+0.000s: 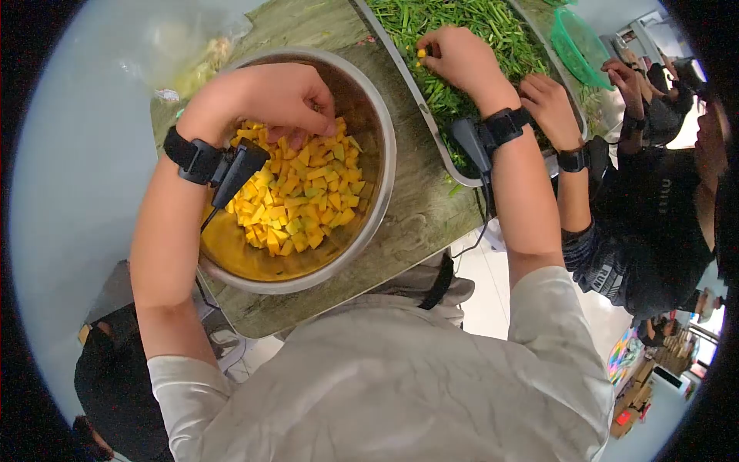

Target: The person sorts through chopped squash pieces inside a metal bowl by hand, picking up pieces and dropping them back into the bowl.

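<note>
A large steel bowl (389, 165) holds many diced yellow-orange pieces (296, 204), some with greenish edges, that look like pumpkin. Inside its far side, my left hand (281, 100) reaches down with curled fingers, the tips at the top of the dice; what they grip, if anything, is hidden. My right hand (462, 61) is over the near left part of a metal tray (419, 96) filled with cut green stalks (416, 23). Between its pinched thumb and fingers a small yellow piece (421, 53) shows.
A co-worker's hand (550, 112) reaches over the tray, close to my right wrist. Their other hand (625, 81) is by a green plastic basket (577, 50). A clear plastic bag (204, 58) lies beyond the bowl. The table edge (339, 304) runs in front of my body.
</note>
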Motion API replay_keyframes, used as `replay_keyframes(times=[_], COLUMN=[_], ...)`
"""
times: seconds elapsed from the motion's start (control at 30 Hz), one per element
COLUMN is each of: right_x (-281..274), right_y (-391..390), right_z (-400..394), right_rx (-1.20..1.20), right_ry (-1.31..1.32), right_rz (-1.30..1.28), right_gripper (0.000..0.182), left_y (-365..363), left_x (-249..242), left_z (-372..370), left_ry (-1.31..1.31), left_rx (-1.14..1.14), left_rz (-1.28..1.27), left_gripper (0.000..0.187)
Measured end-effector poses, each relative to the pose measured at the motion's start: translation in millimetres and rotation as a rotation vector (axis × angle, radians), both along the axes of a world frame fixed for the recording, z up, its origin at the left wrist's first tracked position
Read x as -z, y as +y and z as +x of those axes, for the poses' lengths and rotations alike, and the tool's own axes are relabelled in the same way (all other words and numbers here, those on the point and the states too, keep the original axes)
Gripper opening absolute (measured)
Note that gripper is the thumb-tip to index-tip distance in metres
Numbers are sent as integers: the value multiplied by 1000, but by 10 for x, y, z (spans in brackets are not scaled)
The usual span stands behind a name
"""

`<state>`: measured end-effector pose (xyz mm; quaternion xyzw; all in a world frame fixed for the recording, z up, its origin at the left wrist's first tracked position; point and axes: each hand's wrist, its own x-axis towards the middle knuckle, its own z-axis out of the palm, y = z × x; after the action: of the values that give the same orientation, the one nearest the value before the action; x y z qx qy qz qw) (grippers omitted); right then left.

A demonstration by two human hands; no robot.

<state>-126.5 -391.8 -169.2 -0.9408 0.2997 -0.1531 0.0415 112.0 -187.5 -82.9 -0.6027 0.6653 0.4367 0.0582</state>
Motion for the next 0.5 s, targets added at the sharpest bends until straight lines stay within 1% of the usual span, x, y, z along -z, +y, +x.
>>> replay_keyframes(times=[0.07, 0.13, 0.23, 0.33, 0.37, 0.43, 0.5], right_x=[-15, -5, -55, -155, -165, -168, -128], right_y=[5, -7, 1, 60, 49, 15, -18], right_z=[20, 18, -6, 6, 7, 34, 47], right_rx=[32, 53, 6, 10, -6, -49, -93], right_ry=[39, 55, 16, -198, -266, -401, -411], right_rz=[-26, -37, -83, -117, -48, 100, 70], right_gripper=[19, 20, 17, 19, 20, 23, 24], left_y=[5, 0, 14, 8, 7, 12, 28], left_x=[-17, -22, -50, -67, -68, -49, -28], left_z=[-16, -17, -36, -31, -19, 17, 63], left_ry=[25, 50, 55, 84, 101, 262, 377], left_rx=[-43, -34, -39, -3, 12, -56, -111], left_rz=[23, 24, 18, -14, -31, -34, -34], left_gripper=[32, 32, 32, 33, 34, 36, 36])
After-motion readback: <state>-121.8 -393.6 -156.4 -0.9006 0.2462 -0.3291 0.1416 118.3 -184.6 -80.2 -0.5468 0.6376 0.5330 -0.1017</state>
